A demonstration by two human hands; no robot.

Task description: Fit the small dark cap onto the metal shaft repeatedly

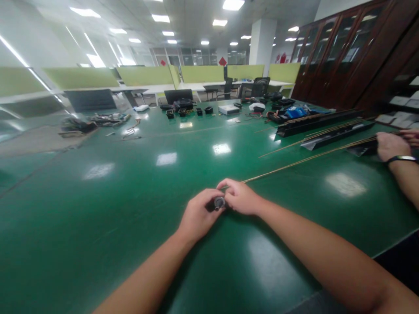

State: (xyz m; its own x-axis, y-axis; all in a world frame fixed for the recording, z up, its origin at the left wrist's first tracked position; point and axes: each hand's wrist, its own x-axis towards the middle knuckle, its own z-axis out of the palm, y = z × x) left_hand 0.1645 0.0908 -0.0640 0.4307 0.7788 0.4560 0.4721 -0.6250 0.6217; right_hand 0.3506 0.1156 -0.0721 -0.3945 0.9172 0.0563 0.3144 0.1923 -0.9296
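My left hand [200, 214] is closed round a small cylindrical metal part with a short shaft [219, 203], whose round end faces me just above the green table [131, 244]. Against the right side of that part press the curled fingers of my right hand [240, 196]. Behind the right hand runs a thin brass-coloured rod [281, 168], stretching away to the right; its near end is hidden by the fingers. Whether my right fingers pinch the rod or something smaller cannot be made out.
At the right edge a co-worker's hand [391, 146] is by a dark metal channel [362, 149]. More channels [337, 135] with thin rods lie beyond. Small black boxes [182, 112], a white device [229, 109] and a cluttered pile [109, 119] stand along the far side.
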